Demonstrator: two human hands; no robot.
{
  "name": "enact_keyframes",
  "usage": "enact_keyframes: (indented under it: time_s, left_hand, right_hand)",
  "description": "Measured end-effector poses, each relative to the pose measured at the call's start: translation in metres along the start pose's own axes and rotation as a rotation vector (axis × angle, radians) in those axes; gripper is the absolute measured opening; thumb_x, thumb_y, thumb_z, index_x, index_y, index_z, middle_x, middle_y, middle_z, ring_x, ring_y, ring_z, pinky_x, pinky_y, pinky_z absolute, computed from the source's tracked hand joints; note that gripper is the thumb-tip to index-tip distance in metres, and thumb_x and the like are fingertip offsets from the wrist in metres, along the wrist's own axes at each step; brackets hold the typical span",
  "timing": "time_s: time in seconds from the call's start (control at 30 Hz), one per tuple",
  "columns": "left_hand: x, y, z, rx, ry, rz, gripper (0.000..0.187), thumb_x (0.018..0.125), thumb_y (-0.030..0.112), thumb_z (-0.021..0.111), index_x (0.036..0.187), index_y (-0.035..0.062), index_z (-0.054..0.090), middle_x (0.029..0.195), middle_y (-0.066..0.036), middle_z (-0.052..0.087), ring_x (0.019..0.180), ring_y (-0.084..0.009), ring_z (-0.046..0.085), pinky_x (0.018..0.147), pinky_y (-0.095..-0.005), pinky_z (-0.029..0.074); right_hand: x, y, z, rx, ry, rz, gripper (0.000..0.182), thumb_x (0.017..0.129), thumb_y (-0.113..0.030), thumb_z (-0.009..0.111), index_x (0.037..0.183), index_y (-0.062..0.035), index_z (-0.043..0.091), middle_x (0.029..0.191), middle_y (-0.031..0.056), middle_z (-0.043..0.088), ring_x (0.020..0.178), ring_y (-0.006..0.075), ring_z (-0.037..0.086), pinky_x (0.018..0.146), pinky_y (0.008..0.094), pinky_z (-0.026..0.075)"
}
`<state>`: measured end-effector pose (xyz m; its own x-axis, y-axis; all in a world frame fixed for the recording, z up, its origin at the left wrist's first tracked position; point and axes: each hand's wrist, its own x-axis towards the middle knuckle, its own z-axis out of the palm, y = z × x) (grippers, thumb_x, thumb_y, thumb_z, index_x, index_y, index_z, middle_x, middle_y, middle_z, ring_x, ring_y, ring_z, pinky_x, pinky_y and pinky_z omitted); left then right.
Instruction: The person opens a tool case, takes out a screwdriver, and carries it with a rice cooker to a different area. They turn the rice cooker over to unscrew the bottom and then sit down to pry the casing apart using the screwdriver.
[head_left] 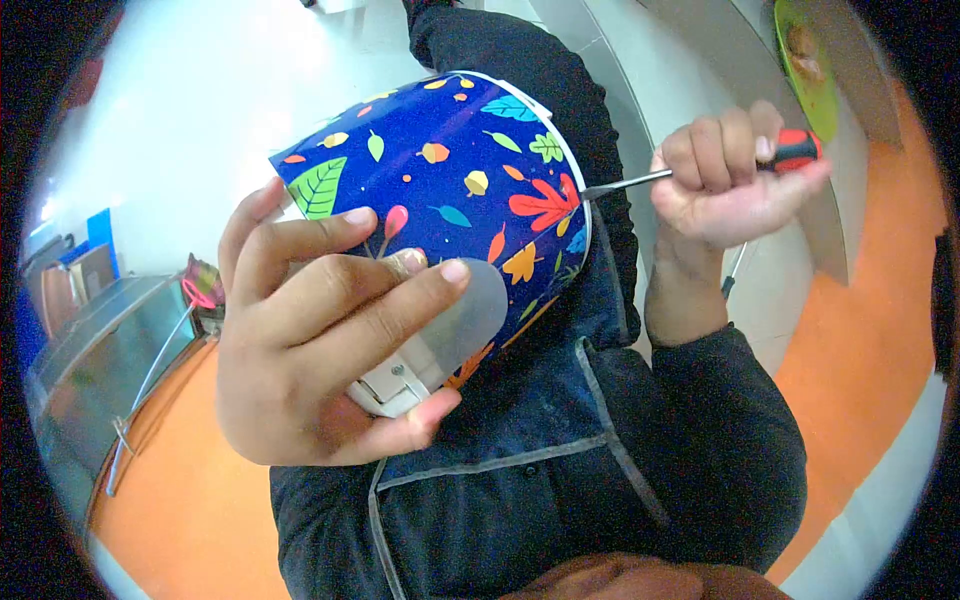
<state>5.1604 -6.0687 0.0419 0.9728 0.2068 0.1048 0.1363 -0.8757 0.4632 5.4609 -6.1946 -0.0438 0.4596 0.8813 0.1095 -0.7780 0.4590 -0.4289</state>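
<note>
A rounded blue container (450,190) printed with colourful leaves and acorns lies tilted across my lap, a white rim along its right end. My left hand (320,330) grips its near left end, fingers bent over the printed side and thumb underneath. Beside that thumb shows a white fitting (395,380) with a small screw, and a translucent rounded tab (480,310) sticks out past my fingertips. My right hand (715,175) is closed around a screwdriver (797,150) with a red and black handle. The screwdriver's flat tip meets the white rim.
Dark clothing (520,520) covers my body and legs below the container. To the left is a glass-sided case (100,350) with a metal rod (150,400) leaning by it. A green oval item (805,70) lies at upper right. Orange flooring (850,380) spreads on both sides.
</note>
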Motion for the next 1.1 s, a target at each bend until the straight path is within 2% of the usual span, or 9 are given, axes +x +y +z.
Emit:
enact_keyframes:
  time_s: [0.27, 0.33, 0.43, 0.5, 0.6, 0.67, 0.77, 0.87, 1.1]
  left_hand:
    - [0.006, 0.004, 0.000, -0.002, 0.000, -0.034, 0.076, 0.064, 0.062, 0.078, 0.114, 0.0043, 0.075, 0.098, -0.014, 0.071, 0.108, -0.0352, 0.061, 0.112, -0.0601, 0.027]
    - [0.002, 0.000, 0.000, -0.031, 0.012, -0.016, 0.075, 0.065, 0.061, 0.078, 0.114, 0.0042, 0.075, 0.098, -0.014, 0.071, 0.108, -0.0353, 0.061, 0.112, -0.0602, 0.027]
    - [0.002, 0.002, 0.001, -0.003, 0.051, -0.012, 0.075, 0.065, 0.060, 0.077, 0.114, 0.0037, 0.075, 0.098, -0.014, 0.071, 0.106, -0.0356, 0.061, 0.112, -0.0596, 0.027]
    - [0.001, 0.002, 0.003, 0.008, 0.042, -0.009, 0.077, 0.065, 0.063, 0.075, 0.113, 0.0036, 0.075, 0.095, -0.013, 0.070, 0.104, -0.0358, 0.061, 0.112, -0.0594, 0.028]
    - [0.005, 0.003, 0.001, 0.024, 0.025, -0.048, 0.077, 0.065, 0.063, 0.074, 0.113, 0.0036, 0.075, 0.091, -0.013, 0.070, 0.104, -0.0359, 0.061, 0.111, -0.0602, 0.028]
    - [-0.006, 0.001, 0.000, 0.002, 0.064, -0.022, 0.075, 0.066, 0.062, 0.074, 0.113, 0.0034, 0.075, 0.089, -0.012, 0.070, 0.103, -0.0358, 0.062, 0.111, -0.0605, 0.029]
    - [-0.006, 0.001, 0.002, 0.010, 0.076, -0.005, 0.075, 0.065, 0.062, 0.074, 0.111, 0.0027, 0.075, 0.087, -0.013, 0.069, 0.102, -0.0359, 0.062, 0.111, -0.0601, 0.029]
    - [-0.002, 0.001, 0.001, 0.029, 0.078, -0.026, 0.076, 0.065, 0.064, 0.075, 0.110, 0.0027, 0.076, 0.088, -0.014, 0.070, 0.101, -0.0360, 0.063, 0.111, -0.0604, 0.030]
    - [-0.021, 0.002, 0.007, -0.025, 0.211, -0.080, 0.064, 0.063, 0.060, 0.078, 0.106, 0.0126, 0.079, 0.085, -0.004, 0.070, 0.105, -0.0295, 0.062, 0.112, -0.0604, 0.030]
  right_hand:
    - [-0.027, 0.023, 0.026, -0.429, -0.088, -0.288, 0.065, 0.089, -0.077, 0.051, 0.073, -0.0150, 0.048, 0.051, -0.0031, 0.036, 0.044, 0.0114, 0.030, 0.040, 0.0317, 0.023]
    - [-0.002, 0.001, -0.004, -0.120, 0.064, -0.059, 0.061, 0.092, -0.073, 0.051, 0.073, -0.0151, 0.047, 0.051, -0.0032, 0.036, 0.042, 0.0114, 0.026, 0.040, 0.0310, 0.019]
    - [-0.026, 0.014, 0.016, -0.261, -0.083, -0.287, 0.059, 0.094, -0.071, 0.051, 0.077, -0.0140, 0.048, 0.049, -0.0027, 0.033, 0.040, 0.0105, 0.022, 0.039, 0.0291, 0.016]
    - [-0.038, 0.062, 0.045, -0.565, -0.263, -0.694, 0.059, 0.094, -0.069, 0.051, 0.079, -0.0124, 0.050, 0.047, -0.0004, 0.031, 0.038, 0.0124, 0.021, 0.040, 0.0305, 0.017]
    - [-0.043, 0.036, 0.031, -0.552, -0.070, -0.474, 0.060, 0.094, -0.072, 0.049, 0.078, -0.0143, 0.050, 0.049, -0.0006, 0.031, 0.041, 0.0126, 0.019, 0.043, 0.0317, 0.019]
    - [-0.010, 0.014, -0.001, 0.074, -0.094, -0.111, 0.064, 0.092, -0.074, 0.049, 0.078, -0.0123, 0.053, 0.052, 0.0027, 0.042, 0.044, 0.0199, 0.041, 0.045, 0.0367, 0.037]
    - [-0.041, 0.025, 0.021, -0.285, -0.052, -0.320, 0.054, 0.095, -0.067, 0.051, 0.076, -0.0165, 0.050, 0.052, -0.0007, 0.033, 0.045, 0.0150, 0.024, 0.046, 0.0311, 0.020]
    - [-0.064, 0.060, 0.040, -0.799, -0.313, -0.680, 0.056, 0.094, -0.068, 0.051, 0.078, -0.0148, 0.052, 0.053, -0.0006, 0.040, 0.043, 0.0167, 0.034, 0.042, 0.0332, 0.030]
    - [-0.045, 0.024, 0.016, -0.152, -0.129, -0.379, 0.070, 0.089, -0.083, 0.042, 0.085, -0.0129, 0.048, 0.051, 0.0011, 0.036, 0.042, 0.0161, 0.032, 0.041, 0.0337, 0.026]
